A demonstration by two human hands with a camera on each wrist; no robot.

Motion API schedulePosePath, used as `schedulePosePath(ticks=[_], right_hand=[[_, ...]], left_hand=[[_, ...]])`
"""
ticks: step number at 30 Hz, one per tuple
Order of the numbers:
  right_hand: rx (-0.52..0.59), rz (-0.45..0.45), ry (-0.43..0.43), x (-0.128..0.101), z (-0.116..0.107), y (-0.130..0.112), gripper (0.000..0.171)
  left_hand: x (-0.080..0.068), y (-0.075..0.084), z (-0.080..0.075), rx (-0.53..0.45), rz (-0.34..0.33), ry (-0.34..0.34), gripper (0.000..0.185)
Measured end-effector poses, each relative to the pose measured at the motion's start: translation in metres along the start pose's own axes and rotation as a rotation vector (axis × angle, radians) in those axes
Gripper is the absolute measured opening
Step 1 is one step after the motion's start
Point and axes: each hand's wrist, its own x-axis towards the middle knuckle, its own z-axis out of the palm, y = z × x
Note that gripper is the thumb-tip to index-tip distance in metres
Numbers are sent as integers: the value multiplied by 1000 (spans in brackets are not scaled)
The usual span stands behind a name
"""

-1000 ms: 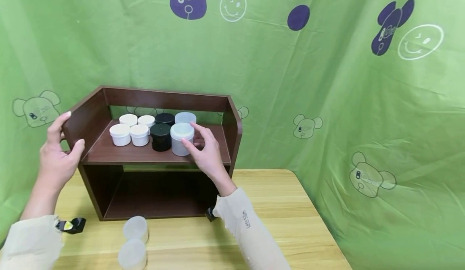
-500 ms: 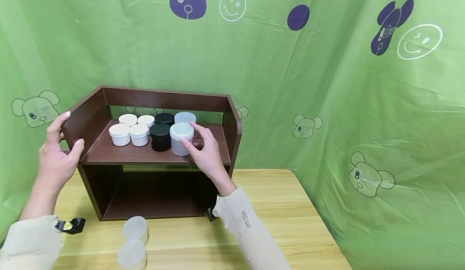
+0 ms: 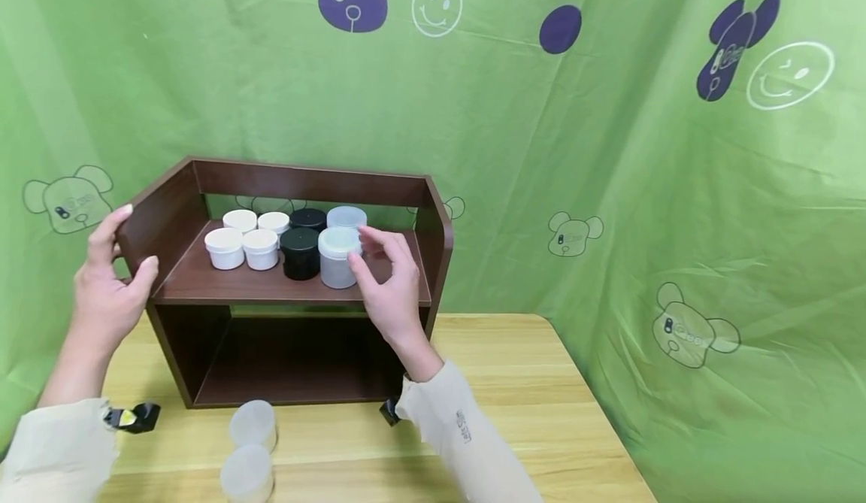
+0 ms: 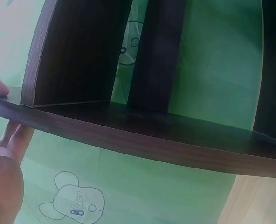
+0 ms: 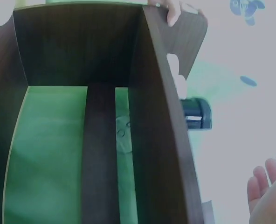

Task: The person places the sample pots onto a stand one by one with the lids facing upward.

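On the left, my left hand [image 3: 108, 296] grips the front of the side panel [image 3: 158, 225] of a dark brown wooden desk shelf [image 3: 264, 292], thumb on the inner face and fingers outside. My right hand [image 3: 392, 289] is at the right of the front translucent jar [image 3: 337, 268], its thumb and fingers spread apart, fingertips right at the jar's edge. Another translucent jar [image 3: 347, 216] stands behind it. To their left are two black jars [image 3: 301, 256] and several white jars [image 3: 225, 251], in two rows on the upper board. In the right wrist view the right hand [image 5: 271, 191] shows relaxed fingers.
Two translucent round containers [image 3: 247, 474] stand on the light wooden table [image 3: 528, 405] in front of the shelf. The shelf's lower compartment [image 3: 291, 360] faces me. A green printed curtain [image 3: 501, 134] hangs behind and to the right.
My right hand has let go of the front translucent jar and drawn slightly right, its fingers now wider apart. The left hand stays on the side panel. The jars have not moved.
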Motion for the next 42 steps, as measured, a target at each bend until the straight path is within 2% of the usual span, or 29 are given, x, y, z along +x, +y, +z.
schedulePosePath(ticks=[5, 8, 11, 14, 20, 24, 30, 33, 36, 42], right_hand=[[72, -103, -51, -15, 6, -10, 30], [88, -154, -117, -28, 12, -12, 26], [77, -200, -232, -42, 19, -11, 24], [45, -214, -383, -56, 27, -8, 24], [20, -58, -671, -81, 47, 4, 27], [15, 56, -802, -98, 61, 20, 34], [-49, 244, -961, -122, 77, 43, 51], [-112, 266, -1024, -132, 82, 49, 56], [-188, 243, -1071, -140, 87, 52, 57], [-278, 194, -1073, -149, 94, 57, 50]], left_hand=[[1, 0, 0, 3, -2, 6, 69], [1, 0, 0, 0, -3, 10, 69], [1, -1, 1, -1, -2, 13, 69], [1, -1, 1, 1, 5, 17, 69], [1, 0, 0, 5, 8, 12, 68], [1, 1, -1, 5, 6, 7, 68], [0, 2, 0, -2, 3, -8, 69], [0, 2, 0, 0, -2, -13, 69], [0, 1, 0, 4, -2, -16, 69], [1, 0, 0, 5, 6, -13, 69]])
